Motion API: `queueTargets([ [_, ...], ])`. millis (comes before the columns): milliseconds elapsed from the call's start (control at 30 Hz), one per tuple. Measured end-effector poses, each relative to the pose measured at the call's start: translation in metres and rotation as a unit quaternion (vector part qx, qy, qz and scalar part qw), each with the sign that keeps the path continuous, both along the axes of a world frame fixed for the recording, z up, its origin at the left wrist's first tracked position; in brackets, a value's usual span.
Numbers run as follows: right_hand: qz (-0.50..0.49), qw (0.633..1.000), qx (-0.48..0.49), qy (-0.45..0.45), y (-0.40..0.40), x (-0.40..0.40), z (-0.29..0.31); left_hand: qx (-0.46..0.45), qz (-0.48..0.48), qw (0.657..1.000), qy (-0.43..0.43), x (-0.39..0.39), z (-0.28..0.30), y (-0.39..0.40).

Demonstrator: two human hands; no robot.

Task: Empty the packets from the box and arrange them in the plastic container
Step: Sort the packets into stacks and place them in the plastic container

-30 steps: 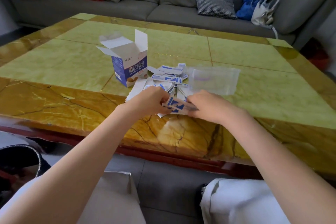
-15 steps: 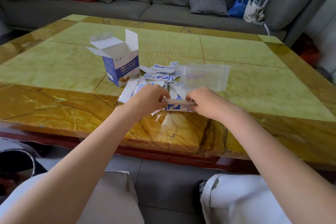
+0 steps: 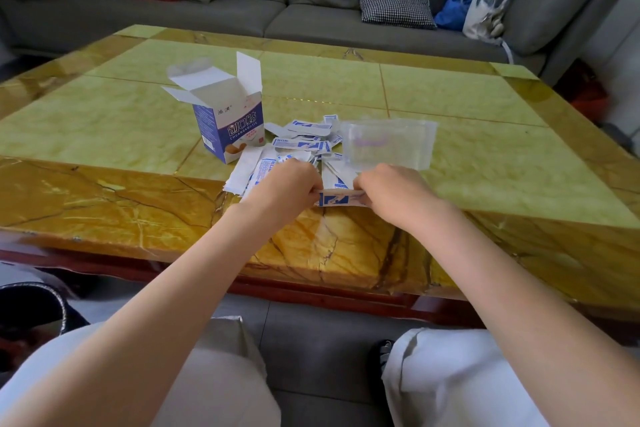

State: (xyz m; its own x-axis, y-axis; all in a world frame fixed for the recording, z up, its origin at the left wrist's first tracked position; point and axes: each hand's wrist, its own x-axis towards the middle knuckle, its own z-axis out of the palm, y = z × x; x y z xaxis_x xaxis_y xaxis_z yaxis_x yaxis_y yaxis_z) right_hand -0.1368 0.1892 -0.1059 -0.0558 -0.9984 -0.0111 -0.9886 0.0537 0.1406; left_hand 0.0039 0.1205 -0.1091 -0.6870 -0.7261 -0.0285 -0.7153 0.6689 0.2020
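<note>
A small stack of white-and-blue packets [image 3: 338, 198] is held level between my two hands above the table's near edge. My left hand [image 3: 287, 184] pinches its left end and my right hand [image 3: 393, 191] pinches its right end. Behind them several loose packets [image 3: 301, 142] lie scattered on the table. The blue-and-white box [image 3: 228, 125] stands upright with its top flaps open, left of the pile. A clear plastic container [image 3: 389, 142] sits on the table just right of the pile, beyond my right hand.
The work goes on at a green and yellow marble table [image 3: 485, 163]. A grey sofa [image 3: 311, 10] with cushions and bags runs along the far side. My knees are below the table's near edge.
Both hands have squared the gathered packets into a tidy level stack and drawn it slightly toward the near edge. Box and container stay put.
</note>
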Motion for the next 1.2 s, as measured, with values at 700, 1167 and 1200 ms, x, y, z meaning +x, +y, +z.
queueTargets([
  [700,0.004,1.0,-0.007,-0.03,0.004,-0.002,0.004,-0.018,0.017,0.999,-0.021,-0.015,0.003,0.005],
  [1167,-0.006,0.985,-0.15,-0.082,-0.004,-0.002,0.012,-0.015,0.01,0.995,0.096,-0.014,0.025,0.0],
  [1200,-0.012,0.979,-0.175,-0.101,-0.007,-0.009,0.02,-0.024,0.014,0.99,0.142,-0.015,0.03,-0.003],
])
